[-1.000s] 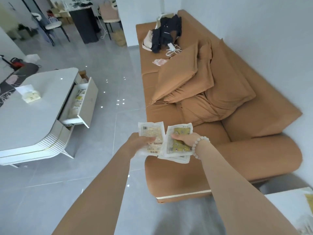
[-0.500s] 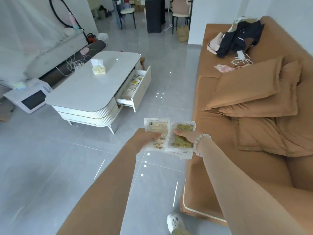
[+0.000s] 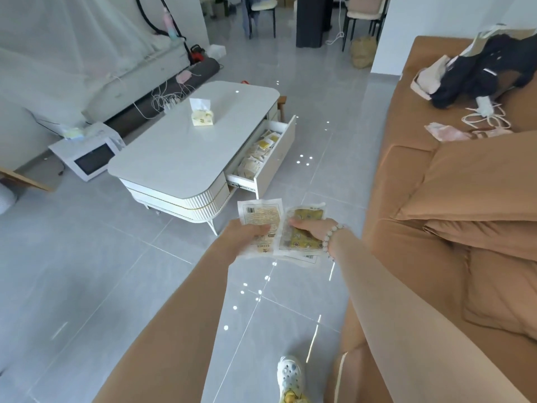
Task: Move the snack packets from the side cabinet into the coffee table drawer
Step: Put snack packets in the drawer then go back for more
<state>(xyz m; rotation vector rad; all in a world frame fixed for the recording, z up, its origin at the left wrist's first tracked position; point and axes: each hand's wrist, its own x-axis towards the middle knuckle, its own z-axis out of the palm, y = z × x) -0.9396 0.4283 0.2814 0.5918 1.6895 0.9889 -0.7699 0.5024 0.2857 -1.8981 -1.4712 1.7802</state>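
Observation:
Both hands hold flat snack packets in front of me above the grey floor. My left hand (image 3: 247,232) grips a white packet (image 3: 261,215) printed side up. My right hand (image 3: 315,229), with a bead bracelet on its wrist, grips a yellow-and-white packet (image 3: 305,216), with more packets stacked under it. Ahead and a little left stands the white coffee table (image 3: 186,149). Its drawer (image 3: 279,158) is pulled out on the right side and holds several similar packets (image 3: 258,152). The side cabinet is out of view.
A brown sofa (image 3: 406,175) with cushions, a black garment and a cable runs along the right. A tissue pack (image 3: 202,117) sits on the table. A white appliance (image 3: 90,158) and cables lie on the floor at left. My shoe (image 3: 290,376) shows below.
The view has swung left, away from the sofa. The coffee table and its drawer have come nearer and toward the centre. Both hands keep the same hold on the packets.

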